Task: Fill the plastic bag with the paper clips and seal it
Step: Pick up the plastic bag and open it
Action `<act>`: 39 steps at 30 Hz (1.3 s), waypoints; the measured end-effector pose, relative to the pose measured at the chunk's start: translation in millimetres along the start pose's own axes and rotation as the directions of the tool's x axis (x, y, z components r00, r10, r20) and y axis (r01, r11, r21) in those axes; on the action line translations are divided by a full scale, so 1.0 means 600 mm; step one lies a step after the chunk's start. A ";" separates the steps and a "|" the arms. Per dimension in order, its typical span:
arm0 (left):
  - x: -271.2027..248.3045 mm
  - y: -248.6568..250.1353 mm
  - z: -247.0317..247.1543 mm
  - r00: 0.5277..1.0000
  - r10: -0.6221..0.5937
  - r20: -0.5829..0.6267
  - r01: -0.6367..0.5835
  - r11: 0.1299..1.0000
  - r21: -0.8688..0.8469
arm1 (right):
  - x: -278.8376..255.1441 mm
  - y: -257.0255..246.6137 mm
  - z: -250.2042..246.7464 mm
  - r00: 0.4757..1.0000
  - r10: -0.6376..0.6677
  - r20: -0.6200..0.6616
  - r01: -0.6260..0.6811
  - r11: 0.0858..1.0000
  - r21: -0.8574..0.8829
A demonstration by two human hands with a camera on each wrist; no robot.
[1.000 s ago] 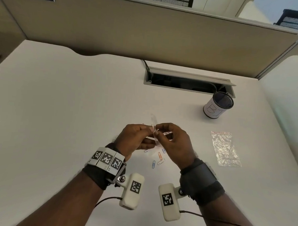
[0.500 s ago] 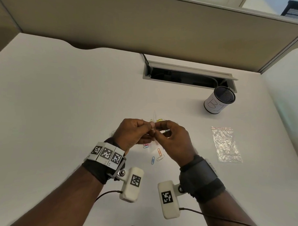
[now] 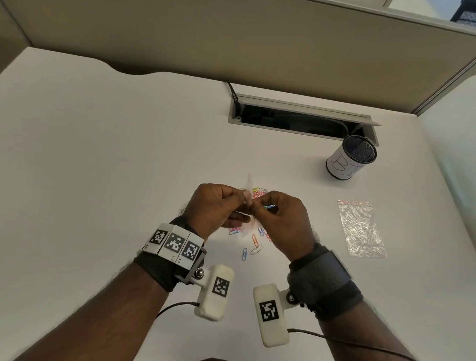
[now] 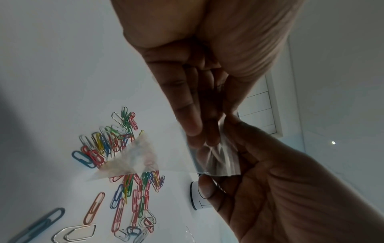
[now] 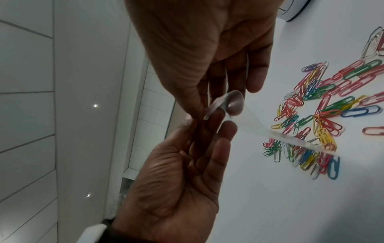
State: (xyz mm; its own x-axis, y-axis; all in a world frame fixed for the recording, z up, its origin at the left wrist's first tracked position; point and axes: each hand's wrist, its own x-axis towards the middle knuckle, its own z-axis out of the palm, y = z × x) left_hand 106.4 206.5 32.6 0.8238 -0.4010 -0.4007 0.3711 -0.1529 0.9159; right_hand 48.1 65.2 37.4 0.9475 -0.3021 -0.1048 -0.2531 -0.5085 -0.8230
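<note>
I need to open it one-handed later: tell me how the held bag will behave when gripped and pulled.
Probably floppy: the bag crumples into folds where both hands pinch it, and its free end hangs limp above the clips. Likely very light, since fingertips alone carry it. Possibly slippery: the film looks smooth and glossy, so the layers may resist parting.

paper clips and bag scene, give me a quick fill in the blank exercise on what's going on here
1. Both hands, the left hand and the right hand, pinch one small clear ____ between them.
2. The colourful paper clips lie loose on the white ____.
3. A second plastic bag lies flat on the table, to the ____ of the hands.
4. The white cup beyond that bag stands ____.

Missing words: plastic bag; table; right; upright
</note>
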 end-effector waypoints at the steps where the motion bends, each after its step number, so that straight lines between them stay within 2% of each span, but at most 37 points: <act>1: 0.000 0.000 -0.001 1.000 -0.005 -0.002 0.005 1.000 0.003 | 0.000 0.000 0.000 1.000 0.004 0.000 -0.004 1.000 0.006; 10: -0.001 -0.002 -0.003 1.000 -0.018 -0.019 0.018 1.000 0.021 | 0.003 0.010 0.000 0.999 0.036 0.005 -0.036 0.998 0.050; 17: 0.004 -0.005 -0.006 0.998 -0.037 0.060 0.037 0.999 0.005 | 0.002 0.008 0.000 0.999 0.033 0.000 -0.032 0.997 0.068; 21: 0.002 -0.003 -0.010 0.992 -0.002 0.128 -0.007 0.998 0.069 | 0.004 0.007 -0.004 0.993 0.121 0.006 -0.119 0.967 0.227; 24: 0.004 -0.003 -0.012 0.992 0.008 0.124 -0.026 0.990 0.140 | 0.006 0.008 -0.008 0.982 0.187 -0.001 -0.178 0.935 0.308; 27: 0.006 -0.004 -0.016 0.996 0.008 0.091 -0.026 0.980 0.195 | 0.013 0.015 -0.013 0.982 0.176 -0.073 -0.153 0.955 0.256; 33: 0.010 -0.006 -0.025 0.998 0.050 0.027 -0.055 0.959 0.277 | 0.021 0.028 -0.018 0.972 0.137 -0.189 -0.146 0.989 -0.035; 39: 0.010 -0.027 -0.034 0.995 0.050 0.089 -0.075 0.947 0.311 | 0.016 0.016 -0.008 0.980 0.097 -0.176 -0.120 0.984 -0.129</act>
State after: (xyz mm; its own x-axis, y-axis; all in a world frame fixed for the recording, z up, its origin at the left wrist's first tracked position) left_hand 114.1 225.3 14.9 0.7999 -0.4868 -0.3510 0.1565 -0.3954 0.9051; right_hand 53.6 53.5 31.3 0.8692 -0.4873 -0.0836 -0.3884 -0.5685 -0.7252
